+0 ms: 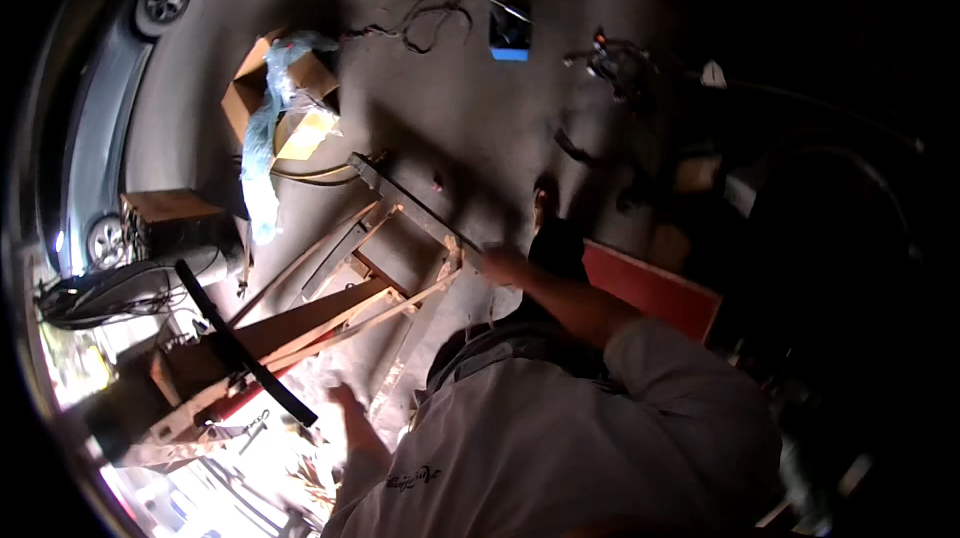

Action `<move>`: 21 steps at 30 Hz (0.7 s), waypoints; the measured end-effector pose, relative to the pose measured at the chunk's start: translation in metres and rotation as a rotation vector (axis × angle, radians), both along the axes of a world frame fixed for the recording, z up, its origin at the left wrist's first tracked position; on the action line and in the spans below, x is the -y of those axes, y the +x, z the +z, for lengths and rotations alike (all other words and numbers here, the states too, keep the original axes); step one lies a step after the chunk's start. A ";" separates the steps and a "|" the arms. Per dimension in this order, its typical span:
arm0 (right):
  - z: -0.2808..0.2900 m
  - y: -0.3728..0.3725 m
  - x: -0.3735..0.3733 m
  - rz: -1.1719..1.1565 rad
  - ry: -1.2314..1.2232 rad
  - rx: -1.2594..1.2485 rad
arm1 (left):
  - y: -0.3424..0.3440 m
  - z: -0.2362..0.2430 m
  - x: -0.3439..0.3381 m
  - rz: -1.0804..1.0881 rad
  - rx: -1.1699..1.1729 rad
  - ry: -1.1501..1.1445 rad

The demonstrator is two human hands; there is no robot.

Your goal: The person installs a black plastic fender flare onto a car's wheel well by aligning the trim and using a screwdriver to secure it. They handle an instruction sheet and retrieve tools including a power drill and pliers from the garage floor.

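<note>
My right hand point(503, 265) is closed at the near end of a long flat grey bar point(415, 206), which slants away to the left over a wooden frame point(385, 293). My left hand point(347, 406) is lower down, beside the near end of a black bar point(245, 343) and apart from it. Glare and shadow blur its fingers, so their pose is unclear. The black bar lies across a brown beam point(310, 323) of the frame.
An opened cardboard box point(245, 103) with blue plastic wrap point(262, 143) sits on the floor. A car point(105, 108) stands at far left. Cables point(435, 23), a blue-and-black box point(509, 43) and a dark tool point(615, 66) lie ahead. A red panel point(650, 288) is at my right.
</note>
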State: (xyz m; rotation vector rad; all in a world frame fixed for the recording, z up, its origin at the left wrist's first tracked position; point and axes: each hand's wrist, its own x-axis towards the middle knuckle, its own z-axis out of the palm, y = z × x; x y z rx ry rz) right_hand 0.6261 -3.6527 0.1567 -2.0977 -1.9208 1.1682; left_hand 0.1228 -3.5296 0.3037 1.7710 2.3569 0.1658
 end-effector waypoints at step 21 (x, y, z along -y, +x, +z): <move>-0.020 0.590 -0.157 -0.442 0.176 0.192 | 0.453 -0.112 -0.236 0.169 0.722 -1.049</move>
